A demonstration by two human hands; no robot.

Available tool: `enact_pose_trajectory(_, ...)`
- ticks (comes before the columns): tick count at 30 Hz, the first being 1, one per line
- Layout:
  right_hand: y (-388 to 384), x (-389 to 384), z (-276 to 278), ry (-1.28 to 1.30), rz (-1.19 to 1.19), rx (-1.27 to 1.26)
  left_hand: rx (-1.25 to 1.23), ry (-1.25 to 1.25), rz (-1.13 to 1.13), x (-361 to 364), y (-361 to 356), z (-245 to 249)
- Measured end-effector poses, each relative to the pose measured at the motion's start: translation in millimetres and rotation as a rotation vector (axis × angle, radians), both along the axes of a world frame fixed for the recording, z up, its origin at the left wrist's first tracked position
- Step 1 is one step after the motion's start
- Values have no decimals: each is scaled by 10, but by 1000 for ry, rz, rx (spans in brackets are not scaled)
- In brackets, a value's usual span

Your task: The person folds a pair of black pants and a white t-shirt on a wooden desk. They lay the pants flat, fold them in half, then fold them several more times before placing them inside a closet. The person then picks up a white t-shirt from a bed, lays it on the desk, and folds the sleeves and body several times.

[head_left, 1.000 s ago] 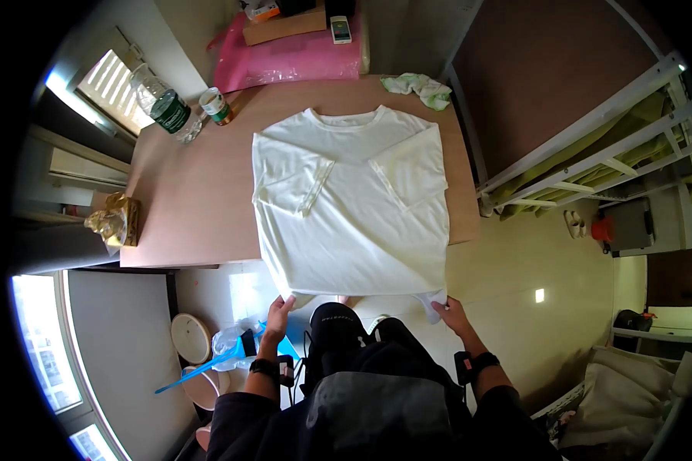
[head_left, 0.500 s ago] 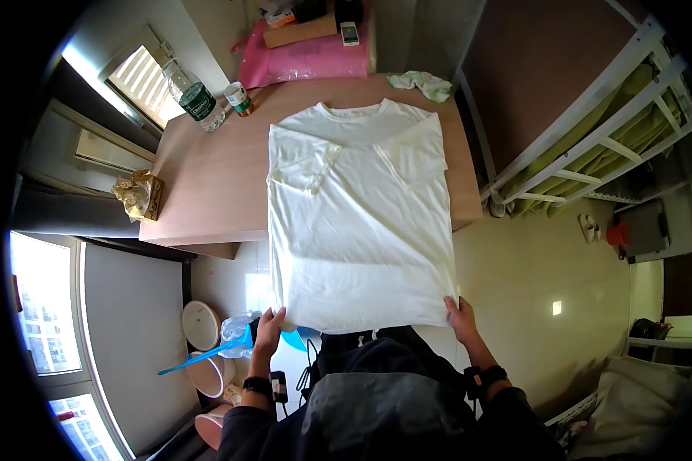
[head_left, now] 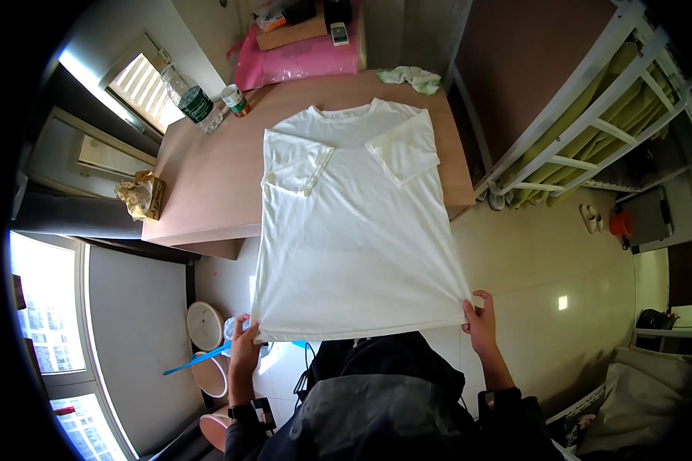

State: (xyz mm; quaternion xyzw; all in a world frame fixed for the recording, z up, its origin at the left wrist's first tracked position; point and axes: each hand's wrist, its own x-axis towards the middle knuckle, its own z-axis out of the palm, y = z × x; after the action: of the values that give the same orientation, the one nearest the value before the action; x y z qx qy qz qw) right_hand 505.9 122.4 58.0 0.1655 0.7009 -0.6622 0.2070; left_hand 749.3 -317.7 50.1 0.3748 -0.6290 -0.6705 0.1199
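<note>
A white T-shirt (head_left: 354, 238) lies with its neck and short sleeves on the wooden table (head_left: 200, 180), both sleeves folded inward over the front. Its lower part reaches past the table's near edge and is stretched in the air toward my body. My left hand (head_left: 244, 349) pinches the hem at the left corner. At the right corner, my right hand (head_left: 480, 321) grips the hem between thumb and fingers. The hem runs nearly straight between the two hands, and the cloth there looks taut.
On the table stand a large plastic bottle (head_left: 196, 106), a paper cup (head_left: 235, 101), a tissue box (head_left: 152, 197) and a crumpled cloth (head_left: 411, 79). A pink package (head_left: 300, 63) lies at the back. Buckets (head_left: 210, 374) stand at lower left; a bed frame (head_left: 592, 163) is at right.
My hands have moved apart, drawing the hem wider and tauter. Wrinkles across the lower shirt have smoothed out. The view has shifted slightly.
</note>
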Motion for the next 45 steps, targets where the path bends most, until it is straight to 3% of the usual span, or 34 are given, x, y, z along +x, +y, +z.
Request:
enact_pose_trajectory(1,17,31,18,-3,21,-42,0,6,1,3,-3,17)
enact_pose_trajectory(3,113,81,27,-18,101,-64,399,60,85,48,-42,65)
enact_pose_trajectory(4,133,82,52,-35,180,-85,399,63,87,92,-69,76)
enact_pose_trajectory(6,186,97,187,-37,224,-53,88,-32,-66,190,-128,114)
enact_pose_trajectory(8,326,79,221,-167,312,-163,127,-28,-52,213,-109,389)
enact_pose_trajectory(10,384,46,368,-166,361,-250,-605,-71,-494,161,-53,697)
enact_pose_trajectory(11,415,24,413,-169,409,-333,-86,-37,-256,242,-121,619)
enact_pose_trajectory(14,529,-57,399,-2,505,-210,-29,-46,-230,364,-265,610)
enact_pose_trajectory(15,508,-71,423,-1,502,-209,491,165,-112,134,-176,931)
enact_pose_trajectory(16,438,-99,458,100,455,-146,492,167,-114,33,-167,920)
enact_pose_trajectory(18,316,-184,576,204,407,-81,277,195,38,-116,-172,847)
enact_pose_trajectory(20,230,-308,714,357,409,233,-67,99,-49,-229,-379,836)
enact_pose_trajectory(21,201,-417,719,366,411,235,-251,75,-117,-327,-452,863)
enact_pose_trajectory(22,169,-519,700,549,415,306,-435,44,-184,-421,-516,910)
enact_pose_trajectory(23,123,-608,671,729,415,376,-436,45,-182,-553,-570,974)
enact_pose_trajectory(24,58,-725,657,731,415,376,-771,81,-230,-722,-621,1051)
enact_pose_trajectory(25,-14,-858,645,904,371,368,-1106,117,-275,-870,-659,1118)
enact_pose_trajectory(26,-84,-990,617,1081,324,358,-1109,125,-270,-1013,-676,1174)
enact_pose_trajectory(28,-262,-1264,555,1128,276,290,-491,168,-150,-1325,-740,1261)
enact_pose_trajectory(31,-551,-1664,509,1155,204,213,-369,202,-168,-1774,-1079,1150)
enact_pose_trajectory(33,-710,-1946,382,903,112,323,-273,203,-116,-2127,-1327,942)
enact_pose_trajectory(36,-1099,-2557,210,1061,52,405,-288,244,-112,-2766,-1663,720)
enact_pose_trajectory(38,-1318,-2984,91,1017,78,436,-289,216,-97,-3201,-1795,676)
enact_pose_trajectory(40,-1566,-3408,-68,989,94,536,-428,-29,-109,-3599,-2021,461)
enact_pose_trajectory(41,-1708,-3553,-38,959,97,547,-632,144,-47,-3816,-2284,-110)
enact_pose_trajectory(45,-2009,-4042,-393,936,145,673,-656,-64,-65,-4342,-2421,-563)
